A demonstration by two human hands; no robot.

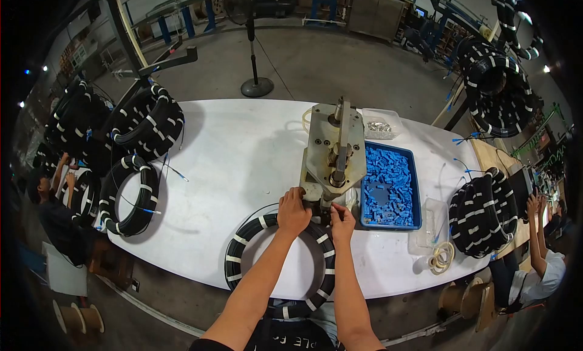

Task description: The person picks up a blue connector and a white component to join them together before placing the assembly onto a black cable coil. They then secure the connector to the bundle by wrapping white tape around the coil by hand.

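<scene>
A black cable coil point(232, 263) banded with white tape lay at the near edge of the tabletop point(243, 150), partly overhanging it, under the forearms and just in front of a metal bench press point(319, 146). The left hand point(294, 212), fingers bent, was beside the press's lower part; whether it gripped anything could not be told. The right hand point(342, 224) had thumb and fingertips close together near the press's tooling, perhaps on a cable end, too small to make out. Right of the press sat a blue tray point(416, 187) of blue plastic connectors point(395, 172), with a clear box point(396, 130) of small metal parts behind. More banded coils point(153, 127) stood at the tabletop's left end.
</scene>
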